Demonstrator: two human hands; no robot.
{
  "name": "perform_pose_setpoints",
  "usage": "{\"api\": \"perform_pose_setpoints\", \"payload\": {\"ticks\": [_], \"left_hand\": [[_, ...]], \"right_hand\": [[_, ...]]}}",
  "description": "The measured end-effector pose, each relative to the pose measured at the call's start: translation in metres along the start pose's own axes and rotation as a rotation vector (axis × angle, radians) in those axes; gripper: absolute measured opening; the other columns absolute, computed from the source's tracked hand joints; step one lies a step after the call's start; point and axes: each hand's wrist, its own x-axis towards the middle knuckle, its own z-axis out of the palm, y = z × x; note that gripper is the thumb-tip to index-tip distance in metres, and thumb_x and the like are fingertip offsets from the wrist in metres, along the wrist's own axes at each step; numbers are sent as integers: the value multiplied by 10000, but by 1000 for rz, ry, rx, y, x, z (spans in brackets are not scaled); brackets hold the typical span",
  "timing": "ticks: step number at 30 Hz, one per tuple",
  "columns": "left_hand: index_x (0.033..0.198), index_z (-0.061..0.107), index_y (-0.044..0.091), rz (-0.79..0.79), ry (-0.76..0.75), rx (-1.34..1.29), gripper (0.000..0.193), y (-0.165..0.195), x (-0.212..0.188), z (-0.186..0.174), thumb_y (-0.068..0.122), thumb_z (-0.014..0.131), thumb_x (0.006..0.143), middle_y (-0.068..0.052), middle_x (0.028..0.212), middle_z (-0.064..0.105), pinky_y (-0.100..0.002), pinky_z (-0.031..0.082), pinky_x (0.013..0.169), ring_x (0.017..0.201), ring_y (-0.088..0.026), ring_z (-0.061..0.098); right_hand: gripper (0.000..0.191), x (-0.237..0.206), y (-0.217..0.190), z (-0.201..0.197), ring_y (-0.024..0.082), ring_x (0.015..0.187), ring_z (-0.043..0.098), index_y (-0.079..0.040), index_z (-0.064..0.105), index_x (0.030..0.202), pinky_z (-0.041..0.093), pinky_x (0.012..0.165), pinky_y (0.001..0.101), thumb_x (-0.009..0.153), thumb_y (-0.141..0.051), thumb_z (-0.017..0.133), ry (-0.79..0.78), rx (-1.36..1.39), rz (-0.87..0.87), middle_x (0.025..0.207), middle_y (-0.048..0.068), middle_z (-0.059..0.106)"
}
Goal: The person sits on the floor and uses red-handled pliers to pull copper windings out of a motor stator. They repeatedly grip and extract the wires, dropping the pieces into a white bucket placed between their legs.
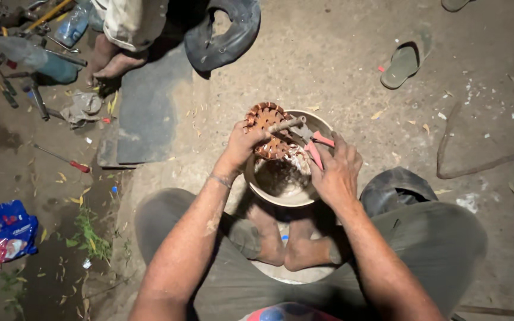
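At the centre of the frame the left hand is curled tight around a copper-wound stator, holding it over a round metal bowl (its inside smeared with pale residue). The right hand grips red-handled pliers, fingers wrapped, the nose set against the coils. A green sandal lies upper right, a screwdriver at left.

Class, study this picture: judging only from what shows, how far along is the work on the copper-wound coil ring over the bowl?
Done: loose strands and debris already lie in the bowl. In hand: the left hand grips the coil ring above it, while the right hand works pink-handled pliers at its edge. Left: most copper windings remain on the ring, so stripping looks at an early or middle stage.
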Motion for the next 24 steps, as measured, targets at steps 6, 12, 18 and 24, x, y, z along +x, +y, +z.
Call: {"api": "perform_pose_setpoints", "payload": {"ticks": [6, 12, 18, 24], "left_hand": [[1166, 673, -42, 11, -39, 86, 335, -24, 13, -9, 4, 637, 836, -67, 1018, 738, -302, 608, 777, 862, -133, 706], [1132, 709, -62, 13, -74, 179, 293, -20, 19, -5, 36, 680, 858, -77, 987, 750, -307, 597, 758, 837, -140, 695], [1197, 643, 0, -156, 61, -236, 398, -1, 11, 13, 279, 693, 918, -91, 1016, 715, -378, 598, 798, 884, -197, 712], [1342, 570, 15, -138, -2, -554, 550, 12, -9, 29, 364, 689, 934, -141, 1219, 693, -418, 604, 954, 1079, -250, 707]], "right_hand": [[421, 1, 0, -3, 412, 1284, 478, -128, 733, 1255, 359, 1060, 598, 899, -353, 744, 15, -96, -67, 1432, 234, 513], [444, 12, -12, -12, 411, 1113, 604, -119, 727, 1242, 486, 908, 536, 881, -377, 712, -225, -54, 91, 1183, 198, 646], [371, 8, -22, -3, 457, 896, 700, -25, 748, 1050, 562, 829, 540, 892, -358, 705, -417, 57, 183, 1032, 249, 704], [420, 3, -31, -5, 492, 841, 680, -3, 716, 1132, 552, 744, 559, 846, -310, 709, -265, 11, 197, 1041, 306, 669]]}}
